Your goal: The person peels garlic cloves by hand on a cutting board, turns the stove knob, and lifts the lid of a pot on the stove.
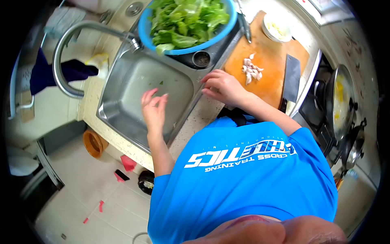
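Over the sink, center of frame: left hand (153,112) is hovering above the basin, fingers pointing toward the top of the frame.
Left-hand grip: thumb and fingers are standing spread apart.
Right hand (227,87): is extending from the right toward the sink's near-right edge, center of frame; contact with the rim cannot be told.
Right-hand grip: fingers are curving loosely; whether the tips are pressing together cannot be told.
Sink (130,101): is occupying the area left of center; green scraps (161,82) are lying on its floor.
Faucet (87,25): is arching at the upper left, beside the sink.
Blue basin (191,51): is sitting at the top center, holding leafy greens (187,20).
Cutting board (270,83): is lying at the upper right, bearing garlic cloves (248,78) near its middle.
White bowl (280,38): is standing on the board's upper part, holding pale pieces.
Cleaver (291,75): is resting along the board's right side, handle pointing toward the bottom of the frame.
Lidded pan (340,103): is standing on the stove, right of frame.
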A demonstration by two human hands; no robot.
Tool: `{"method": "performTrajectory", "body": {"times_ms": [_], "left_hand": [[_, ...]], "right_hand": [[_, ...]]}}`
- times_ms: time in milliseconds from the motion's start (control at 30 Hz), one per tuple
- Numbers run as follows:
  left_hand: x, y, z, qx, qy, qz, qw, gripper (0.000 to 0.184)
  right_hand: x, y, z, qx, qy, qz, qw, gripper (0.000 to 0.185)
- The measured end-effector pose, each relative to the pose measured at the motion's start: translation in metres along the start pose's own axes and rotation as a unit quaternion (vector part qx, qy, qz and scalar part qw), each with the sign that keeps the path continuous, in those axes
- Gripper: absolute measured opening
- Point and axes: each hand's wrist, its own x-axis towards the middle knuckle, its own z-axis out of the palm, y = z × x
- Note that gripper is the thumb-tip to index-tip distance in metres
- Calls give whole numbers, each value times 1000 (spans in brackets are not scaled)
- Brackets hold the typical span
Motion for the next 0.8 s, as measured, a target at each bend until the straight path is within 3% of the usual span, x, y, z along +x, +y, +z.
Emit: {"method": "performTrajectory", "body": {"times_ms": [133,200,267,300,567,633,733,800], "left_hand": [[29,87,44,-152,-84,89,981,19],[45,117,73,-194,-108,147,964,18],[66,140,105,-228,-110,191,948,15],[77,148,116,-228,-118,199,946,15],[117,185,151,-68,-229,203,949,19],[116,189,154,-86,-157,274,945,17],[109,203,151,-39,-154,348,924,14],[110,202,163,-28,-149,363,919,13]], "right_hand": [[-56,12,-43,-34,102,45,993,10],[-86,16,-59,11,144,227,963,11],[-107,18,-68,37,214,256,942,11],[-118,19,-72,64,269,280,919,12],[-174,14,-70,16,364,348,864,12],[-180,5,-72,-2,379,372,848,13],[-186,-3,-73,-190,340,425,817,26],[-192,-1,-71,-212,331,452,801,28]]}}
